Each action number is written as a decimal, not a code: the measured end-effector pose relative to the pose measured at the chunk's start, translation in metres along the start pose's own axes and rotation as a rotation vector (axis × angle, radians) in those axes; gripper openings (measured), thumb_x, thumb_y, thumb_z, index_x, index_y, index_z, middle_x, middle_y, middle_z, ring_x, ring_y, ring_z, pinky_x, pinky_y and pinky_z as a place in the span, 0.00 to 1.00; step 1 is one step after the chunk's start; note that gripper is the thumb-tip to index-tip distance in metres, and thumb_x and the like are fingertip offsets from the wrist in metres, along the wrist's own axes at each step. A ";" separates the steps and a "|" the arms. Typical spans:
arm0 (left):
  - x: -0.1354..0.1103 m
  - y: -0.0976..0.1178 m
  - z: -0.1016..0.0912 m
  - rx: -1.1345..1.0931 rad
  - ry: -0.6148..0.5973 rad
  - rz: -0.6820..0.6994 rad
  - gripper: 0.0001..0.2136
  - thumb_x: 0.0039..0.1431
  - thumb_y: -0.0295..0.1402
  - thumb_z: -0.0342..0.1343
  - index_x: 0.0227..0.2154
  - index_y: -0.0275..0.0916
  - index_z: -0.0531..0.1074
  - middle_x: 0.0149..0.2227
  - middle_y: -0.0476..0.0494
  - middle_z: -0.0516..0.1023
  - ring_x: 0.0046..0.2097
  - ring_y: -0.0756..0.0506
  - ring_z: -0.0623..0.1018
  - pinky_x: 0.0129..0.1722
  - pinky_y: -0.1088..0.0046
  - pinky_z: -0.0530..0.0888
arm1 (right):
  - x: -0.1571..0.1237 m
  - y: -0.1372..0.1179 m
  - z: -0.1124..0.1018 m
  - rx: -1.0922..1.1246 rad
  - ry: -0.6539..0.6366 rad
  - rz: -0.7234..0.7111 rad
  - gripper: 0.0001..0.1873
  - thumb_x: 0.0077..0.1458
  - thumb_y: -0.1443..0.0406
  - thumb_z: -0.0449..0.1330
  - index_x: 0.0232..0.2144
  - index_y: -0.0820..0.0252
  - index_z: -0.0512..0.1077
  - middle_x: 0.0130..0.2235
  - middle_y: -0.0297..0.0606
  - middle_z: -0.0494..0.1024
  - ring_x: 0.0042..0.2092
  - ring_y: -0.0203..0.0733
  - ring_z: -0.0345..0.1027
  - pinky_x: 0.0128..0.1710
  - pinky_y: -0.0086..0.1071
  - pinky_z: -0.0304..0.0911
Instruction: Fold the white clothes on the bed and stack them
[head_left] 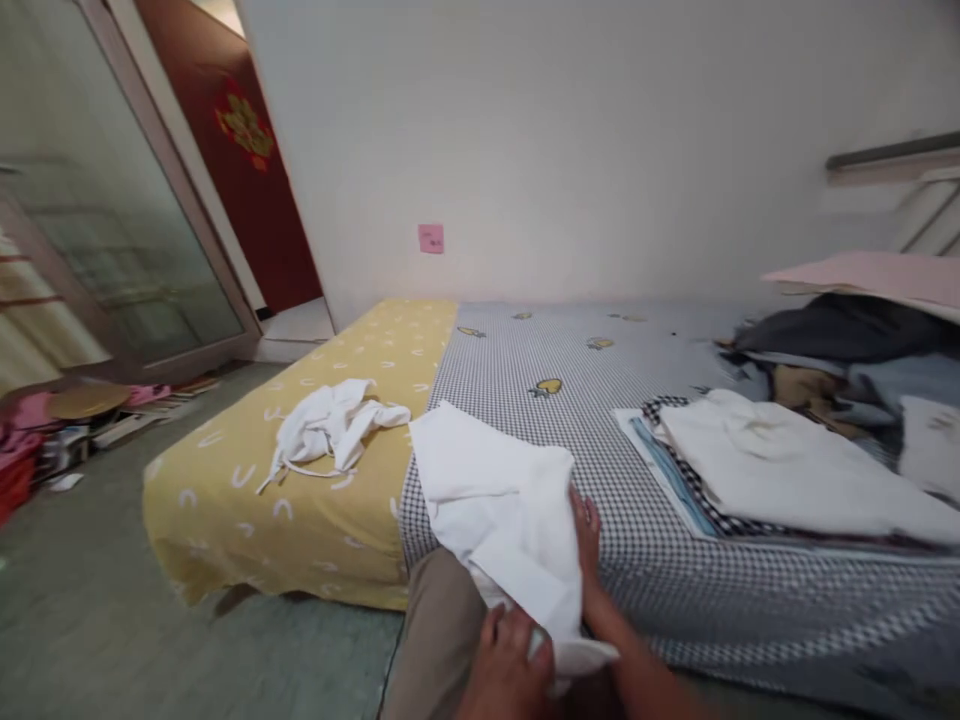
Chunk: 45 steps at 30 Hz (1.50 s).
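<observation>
A white garment (495, 500), partly folded and creased, lies over the front edge of the bed and hangs down across my lap. My left hand (514, 655) is closed on its lower part near my knees, fingers bent over the cloth. Along the garment's right side, my right hand (587, 530) holds the edge, with some of its fingers hidden by the fabric. To the left, a crumpled white piece of clothing (330, 425) with a thin cord rests on the yellow cover, apart from both hands.
The bed has a yellow patterned sheet (247, 520) and a checked sheet (525, 410). Folded clothes (780, 460) are stacked at the right, before a dark clothing heap (855, 330). Assorted items (90, 420) sit on the floor at far left, near a glass door (127, 210).
</observation>
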<state>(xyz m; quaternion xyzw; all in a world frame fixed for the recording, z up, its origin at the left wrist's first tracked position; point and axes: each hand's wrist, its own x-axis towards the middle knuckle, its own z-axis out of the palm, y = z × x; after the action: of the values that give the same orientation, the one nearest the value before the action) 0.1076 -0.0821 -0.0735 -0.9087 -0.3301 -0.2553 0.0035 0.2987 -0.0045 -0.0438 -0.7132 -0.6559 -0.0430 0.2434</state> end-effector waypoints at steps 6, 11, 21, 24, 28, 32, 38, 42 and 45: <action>-0.020 -0.011 -0.053 -0.062 0.094 -0.439 0.29 0.60 0.23 0.52 0.64 0.46 0.58 0.67 0.32 0.59 0.67 0.35 0.65 0.59 0.49 0.73 | -0.078 0.002 -0.009 0.504 -0.069 0.149 0.27 0.62 0.60 0.50 0.61 0.55 0.68 0.64 0.46 0.69 0.68 0.56 0.56 0.67 0.56 0.52; -0.009 -0.003 -0.064 -0.169 0.204 -0.530 0.29 0.65 0.24 0.44 0.67 0.51 0.51 0.69 0.34 0.54 0.69 0.36 0.60 0.61 0.47 0.71 | -0.159 0.010 -0.034 0.766 -0.112 0.297 0.32 0.60 0.53 0.56 0.64 0.50 0.63 0.66 0.43 0.66 0.67 0.54 0.59 0.65 0.52 0.58; -0.008 0.001 -0.058 -0.318 0.184 -0.627 0.21 0.65 0.28 0.48 0.60 0.46 0.65 0.65 0.35 0.62 0.66 0.38 0.65 0.61 0.50 0.71 | -0.148 -0.033 -0.042 0.438 -0.075 0.323 0.42 0.47 0.51 0.65 0.64 0.46 0.63 0.70 0.43 0.59 0.67 0.64 0.56 0.64 0.61 0.53; -0.008 0.001 -0.059 -0.309 0.124 -0.611 0.19 0.64 0.26 0.49 0.56 0.46 0.70 0.64 0.37 0.64 0.66 0.38 0.66 0.60 0.51 0.72 | -0.119 -0.036 -0.052 0.706 -0.079 0.361 0.21 0.54 0.48 0.59 0.42 0.53 0.79 0.59 0.45 0.74 0.63 0.59 0.61 0.64 0.54 0.54; -0.009 0.001 -0.061 -0.321 0.045 -0.576 0.19 0.64 0.26 0.50 0.55 0.47 0.71 0.62 0.39 0.70 0.63 0.39 0.70 0.60 0.51 0.71 | -0.095 -0.044 -0.063 0.956 -0.145 0.513 0.22 0.55 0.45 0.58 0.29 0.56 0.78 0.38 0.40 0.82 0.44 0.52 0.72 0.47 0.42 0.67; -0.008 0.001 -0.065 -0.458 -0.038 -0.621 0.22 0.64 0.27 0.50 0.60 0.46 0.67 0.54 0.42 0.79 0.55 0.41 0.77 0.58 0.55 0.72 | -0.093 -0.052 -0.065 1.032 -0.102 0.577 0.23 0.54 0.45 0.60 0.27 0.57 0.75 0.29 0.35 0.77 0.35 0.46 0.68 0.36 0.34 0.65; -0.005 0.004 -0.068 -0.863 -0.103 -0.714 0.27 0.68 0.38 0.46 0.68 0.41 0.54 0.48 0.40 0.82 0.49 0.42 0.79 0.53 0.59 0.74 | -0.112 -0.045 -0.072 1.077 -0.064 0.464 0.28 0.61 0.41 0.49 0.34 0.54 0.77 0.37 0.38 0.80 0.41 0.48 0.71 0.48 0.42 0.66; -0.006 0.008 -0.066 -0.986 -0.113 -0.705 0.29 0.70 0.39 0.44 0.70 0.40 0.48 0.48 0.39 0.82 0.49 0.44 0.79 0.53 0.62 0.73 | -0.117 -0.048 -0.076 0.882 -0.199 0.258 0.20 0.50 0.45 0.65 0.37 0.52 0.79 0.42 0.39 0.81 0.49 0.54 0.70 0.65 0.55 0.49; -0.007 0.010 -0.066 -1.019 -0.105 -0.689 0.29 0.70 0.40 0.43 0.70 0.42 0.45 0.49 0.40 0.81 0.50 0.45 0.78 0.55 0.62 0.72 | -0.111 -0.055 -0.080 1.062 -0.192 0.491 0.18 0.55 0.47 0.61 0.32 0.53 0.77 0.35 0.38 0.80 0.42 0.51 0.70 0.55 0.49 0.63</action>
<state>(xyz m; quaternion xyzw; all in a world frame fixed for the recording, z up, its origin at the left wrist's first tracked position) 0.0782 -0.1055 -0.0182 -0.6486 -0.4409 -0.3225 -0.5301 0.2517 -0.1375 0.0000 -0.6255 -0.4224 0.4133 0.5095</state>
